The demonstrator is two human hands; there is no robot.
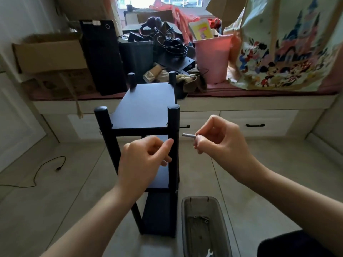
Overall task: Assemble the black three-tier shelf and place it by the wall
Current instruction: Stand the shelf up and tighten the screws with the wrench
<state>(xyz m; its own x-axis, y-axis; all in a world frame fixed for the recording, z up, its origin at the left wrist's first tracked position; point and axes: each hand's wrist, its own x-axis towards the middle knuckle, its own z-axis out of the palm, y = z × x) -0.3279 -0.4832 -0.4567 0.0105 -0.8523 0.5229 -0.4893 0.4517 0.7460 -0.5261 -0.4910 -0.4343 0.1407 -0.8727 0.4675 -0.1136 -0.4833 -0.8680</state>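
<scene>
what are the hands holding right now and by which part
The right hand pinches a small metal rod by its right end, its left end sticking out. The left hand holds nothing.

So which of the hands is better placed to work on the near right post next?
Right. The right hand already pinches the small metal tool, tip aimed at the shelf's near right post. The left hand holds nothing.
</scene>
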